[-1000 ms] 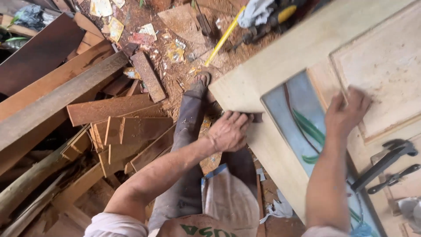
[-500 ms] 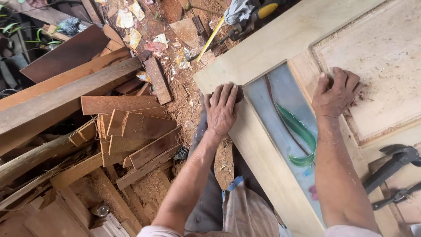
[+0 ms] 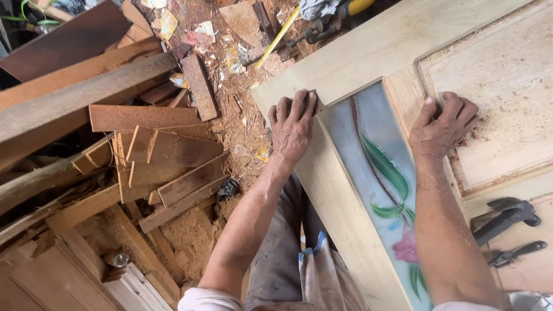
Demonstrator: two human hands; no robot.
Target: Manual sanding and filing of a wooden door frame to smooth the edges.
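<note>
A pale wooden door lies flat, with a frosted glass panel painted with green leaves and a pink flower. My left hand presses palm down on the door's left stile at the glass panel's upper corner. A small dark sanding sheet peeks out under its fingertips. My right hand rests with fingers spread on the wood strip between the glass and a raised, dusty wood panel; it holds nothing.
A dark hammer and a smaller black-handled tool lie on the door at the right. Rough planks and offcuts are piled on the sawdust floor at the left. A yellow-handled tool lies beyond the door; a metal can sits low left.
My left hand has slid along the stile up to the glass panel's corner. My right hand has stayed on the strip beside the glass. The view has moved closer.
</note>
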